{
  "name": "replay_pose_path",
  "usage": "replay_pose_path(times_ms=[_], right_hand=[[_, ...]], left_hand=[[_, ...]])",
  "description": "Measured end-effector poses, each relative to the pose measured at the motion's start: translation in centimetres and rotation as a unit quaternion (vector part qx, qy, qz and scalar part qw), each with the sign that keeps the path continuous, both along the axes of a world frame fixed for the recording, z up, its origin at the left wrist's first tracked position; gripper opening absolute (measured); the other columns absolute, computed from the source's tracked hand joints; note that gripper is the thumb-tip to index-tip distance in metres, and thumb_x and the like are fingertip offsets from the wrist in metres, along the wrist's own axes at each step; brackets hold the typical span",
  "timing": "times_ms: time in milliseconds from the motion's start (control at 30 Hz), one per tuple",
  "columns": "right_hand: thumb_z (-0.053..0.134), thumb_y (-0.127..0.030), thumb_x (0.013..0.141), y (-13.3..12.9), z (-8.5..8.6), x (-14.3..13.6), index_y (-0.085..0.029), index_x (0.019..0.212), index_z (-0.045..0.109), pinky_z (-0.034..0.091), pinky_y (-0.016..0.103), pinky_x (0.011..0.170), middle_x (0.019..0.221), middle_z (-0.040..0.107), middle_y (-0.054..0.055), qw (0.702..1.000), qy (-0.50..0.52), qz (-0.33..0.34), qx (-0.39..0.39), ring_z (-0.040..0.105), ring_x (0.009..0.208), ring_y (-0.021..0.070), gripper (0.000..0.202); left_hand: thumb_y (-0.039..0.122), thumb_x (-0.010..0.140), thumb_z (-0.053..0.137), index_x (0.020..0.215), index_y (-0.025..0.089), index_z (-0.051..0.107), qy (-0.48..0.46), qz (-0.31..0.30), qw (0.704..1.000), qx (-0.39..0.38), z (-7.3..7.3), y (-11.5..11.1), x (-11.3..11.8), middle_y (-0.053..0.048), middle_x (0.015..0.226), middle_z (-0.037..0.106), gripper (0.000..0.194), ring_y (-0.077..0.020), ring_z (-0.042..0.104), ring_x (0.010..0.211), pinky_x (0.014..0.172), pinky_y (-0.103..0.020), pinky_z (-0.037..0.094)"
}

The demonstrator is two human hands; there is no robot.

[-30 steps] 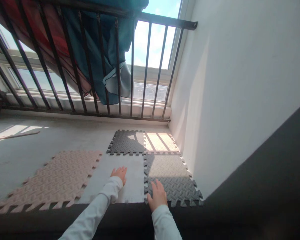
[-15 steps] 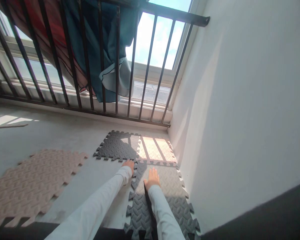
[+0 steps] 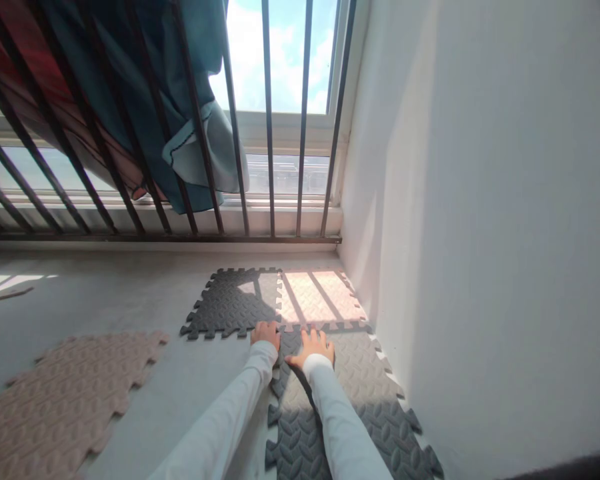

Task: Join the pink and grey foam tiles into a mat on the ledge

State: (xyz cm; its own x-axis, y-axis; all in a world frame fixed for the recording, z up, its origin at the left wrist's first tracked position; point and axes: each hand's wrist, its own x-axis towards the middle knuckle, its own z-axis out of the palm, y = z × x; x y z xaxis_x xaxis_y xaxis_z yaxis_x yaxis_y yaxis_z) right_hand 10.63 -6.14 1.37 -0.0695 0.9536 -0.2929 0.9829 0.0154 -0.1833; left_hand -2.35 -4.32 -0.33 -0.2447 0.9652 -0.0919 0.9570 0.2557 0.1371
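Note:
A grey interlocking foam mat tile (image 3: 370, 380) lies closest to me along the wall. Its far edge meets a pale pink foam tile (image 3: 323, 300), lit by sun, and the two toothed edges look joined. My right hand (image 3: 316, 347) rests on the grey tile near that seam, fingers spread. At the tile's far left corner, my left hand (image 3: 266, 335) has its fingers bent over the edge; the fingertips are partly hidden. Just beyond it is a dark grey foam tile (image 3: 235, 300), adjoining the pink one on its left side.
A loose beige-pink foam tile (image 3: 70, 393) lies on the pale floor (image 3: 140, 287) at left. A thin strip (image 3: 7, 296) is farther left. Dark railing (image 3: 300, 133) spans the window, with a blue and red cloth (image 3: 130, 93) behind the bars. A white wall (image 3: 490, 220) stands at right.
My right hand has slid forward to the seam, its fingers spreading wider. My left hand has come slightly closer to it along the tile's edge. The view has levelled and turned.

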Motion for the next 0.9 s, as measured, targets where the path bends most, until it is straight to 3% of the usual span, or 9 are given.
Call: replay_pose_path(times_ms=[133,267,433,633,800,900], right_hand=[[0.048,-0.065,0.060,-0.2,0.3,-0.1,-0.028,0.133,0.025,0.016,0.047,0.099,0.144,0.014,0.002,1.000,-0.001,-0.005,-0.015,0.012,0.129,0.0265,0.085],[0.045,-0.064,0.063,-0.2,0.4,0.0,-0.030,0.133,0.023,0.015,0.046,0.099,0.145,0.011,0.001,1.000,-0.003,0.000,-0.022,0.010,0.129,0.0255,0.081],[0.044,-0.065,0.063,-0.1,0.3,0.2,-0.030,0.133,0.023,0.015,0.046,0.099,0.145,0.012,0.002,0.999,-0.007,0.008,-0.030,0.009,0.129,0.0263,0.081],[0.042,-0.068,0.062,0.0,0.0,0.2,-0.029,0.133,0.024,0.014,0.047,0.098,0.145,0.011,0.003,1.000,-0.006,0.010,-0.028,0.008,0.129,0.0274,0.084],[0.045,-0.067,0.061,0.1,-0.1,0.1,-0.029,0.134,0.022,0.014,0.048,0.099,0.145,0.008,0.002,0.999,-0.011,0.007,-0.044,0.007,0.129,0.0273,0.085],[0.046,-0.066,0.061,0.2,0.0,0.0,-0.029,0.134,0.021,0.013,0.047,0.099,0.145,0.008,0.002,0.999,-0.012,0.005,-0.047,0.006,0.130,0.0269,0.086]], left_hand=[[0.023,0.079,0.042,0.100,0.022,0.056,0.027,-0.028,0.999,-0.022,0.6,0.2,-0.3,-0.008,0.104,0.058,0.025,-0.0218,0.044,0.104,0.080,-0.033,0.035],[0.015,0.080,0.035,0.097,0.021,0.058,0.054,-0.071,0.996,0.003,1.0,0.5,-0.5,-0.010,0.098,0.060,0.030,-0.0226,0.046,0.101,0.080,-0.036,0.033],[0.016,0.076,0.038,0.090,0.021,0.062,0.071,-0.090,0.993,0.020,2.0,0.9,-0.9,-0.009,0.097,0.060,0.028,-0.0234,0.045,0.100,0.080,-0.037,0.032],[0.018,0.074,0.042,0.092,0.020,0.063,0.049,-0.106,0.992,0.056,5.9,1.2,-2.3,-0.009,0.095,0.059,0.028,-0.0251,0.044,0.103,0.081,-0.037,0.033],[0.021,0.078,0.042,0.103,0.028,0.060,0.029,-0.061,0.991,0.118,9.8,1.8,-4.2,-0.004,0.094,0.057,0.032,-0.0202,0.044,0.098,0.076,-0.031,0.035],[0.020,0.077,0.044,0.102,0.026,0.061,0.008,-0.044,0.982,0.184,12.1,2.2,-6.4,-0.005,0.094,0.055,0.032,-0.0200,0.042,0.096,0.074,-0.030,0.035]])
